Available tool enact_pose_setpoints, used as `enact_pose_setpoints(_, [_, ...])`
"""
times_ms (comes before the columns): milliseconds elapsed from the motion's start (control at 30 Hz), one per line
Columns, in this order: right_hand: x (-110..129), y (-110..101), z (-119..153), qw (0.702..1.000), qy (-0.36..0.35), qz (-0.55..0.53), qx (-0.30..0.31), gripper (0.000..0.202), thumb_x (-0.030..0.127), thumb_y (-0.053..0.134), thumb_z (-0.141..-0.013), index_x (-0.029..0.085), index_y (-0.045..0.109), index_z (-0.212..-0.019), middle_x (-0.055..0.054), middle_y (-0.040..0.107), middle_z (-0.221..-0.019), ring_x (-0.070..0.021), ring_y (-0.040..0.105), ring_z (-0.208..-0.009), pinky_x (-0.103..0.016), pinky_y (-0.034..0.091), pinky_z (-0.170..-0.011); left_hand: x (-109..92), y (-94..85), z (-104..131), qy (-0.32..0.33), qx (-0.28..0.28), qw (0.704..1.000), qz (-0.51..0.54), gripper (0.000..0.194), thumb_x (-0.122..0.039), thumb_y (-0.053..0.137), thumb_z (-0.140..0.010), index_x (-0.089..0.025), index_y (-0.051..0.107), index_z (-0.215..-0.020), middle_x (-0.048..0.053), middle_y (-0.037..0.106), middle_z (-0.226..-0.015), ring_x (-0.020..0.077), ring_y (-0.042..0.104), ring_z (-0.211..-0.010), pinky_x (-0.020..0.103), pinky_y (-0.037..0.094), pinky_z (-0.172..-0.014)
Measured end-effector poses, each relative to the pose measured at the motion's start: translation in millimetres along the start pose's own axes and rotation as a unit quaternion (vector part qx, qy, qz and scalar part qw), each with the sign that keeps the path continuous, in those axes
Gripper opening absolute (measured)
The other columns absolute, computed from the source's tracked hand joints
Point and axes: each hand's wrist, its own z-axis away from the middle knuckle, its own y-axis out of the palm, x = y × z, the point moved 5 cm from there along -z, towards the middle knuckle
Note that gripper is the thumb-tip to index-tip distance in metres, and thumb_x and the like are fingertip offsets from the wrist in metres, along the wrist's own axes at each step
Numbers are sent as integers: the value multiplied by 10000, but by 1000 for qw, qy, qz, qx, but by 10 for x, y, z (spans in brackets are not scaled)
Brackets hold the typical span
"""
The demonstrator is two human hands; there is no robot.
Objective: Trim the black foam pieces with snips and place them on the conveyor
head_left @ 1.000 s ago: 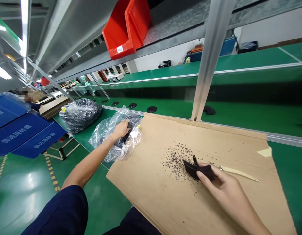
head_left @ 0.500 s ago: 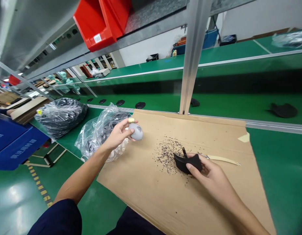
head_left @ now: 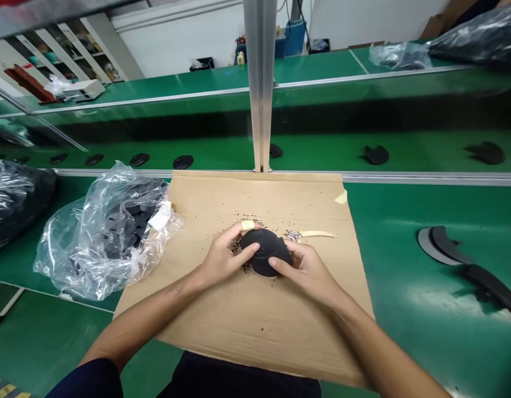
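Note:
Over the cardboard sheet (head_left: 222, 326), both hands hold a dark rounded plastic piece (head_left: 264, 251). My left hand (head_left: 224, 254), with yellow tape round one finger, pinches its left side. The right side is gripped by my right hand (head_left: 309, 271), thumb on the face towards me. I cannot tell whether it is one part or two parts pressed together. Small black scraps (head_left: 249, 216) lie around and behind it, partly covered by the hands. Just beyond my right hand rest cutting pliers (head_left: 313, 234) with pale yellow handles.
At left stands a clear plastic bag (head_left: 85, 243) of dark parts, with a fuller dark bag (head_left: 19, 199) beyond. Curved grey-and-black pieces (head_left: 440, 246) lie on the green table at right. Behind a metal post (head_left: 261, 88), several black parts (head_left: 183, 162) sit on a green strip.
My left hand has moved right from beside the clear bag, bringing its grey rounded piece to the black part in my right hand. The grey face no longer shows. The view has turned right.

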Motion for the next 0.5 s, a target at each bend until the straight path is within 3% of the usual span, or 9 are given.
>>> enact_pose_setpoints(100, [-60,-8,-7,999,8,37,-9,313,454,699,-838,173,675,-973,-37,684,-851,-177,645,-757,-288,547,-611,-15,-19,35,65,-46,996,-32,270,-235,713,-884,-180,635,-1136,41,719,-1031,136,689,-917,230,553,-830])
enact_pose_setpoints(167, [-79,-13,-13,998,-2,59,-12,302,456,684,-848,179,674,-968,-33,684,-846,-176,638,-760,-293,547,-632,-26,9,50,91,-49,993,-60,258,-246,722,-877,-172,634,-1108,32,714,-976,128,685,-871,226,556,-800])
enact_pose_setpoints(300, [-81,-13,-21,997,-15,79,-6,279,456,669,-861,191,676,-944,-25,682,-849,-174,623,-780,-299,534,-681,14,67,61,69,-22,994,-80,244,-275,710,-888,-167,626,-1090,20,695,-895,115,664,-784,214,552,-722])
enact_pose_setpoints(500, [-51,-27,-27,996,-21,89,-7,332,497,633,-896,168,669,-865,-21,647,-797,-152,574,-719,-258,465,-613,52,92,98,61,-4,997,-39,269,-251,677,-918,-155,604,-1159,58,714,-985,127,702,-847,219,590,-748])
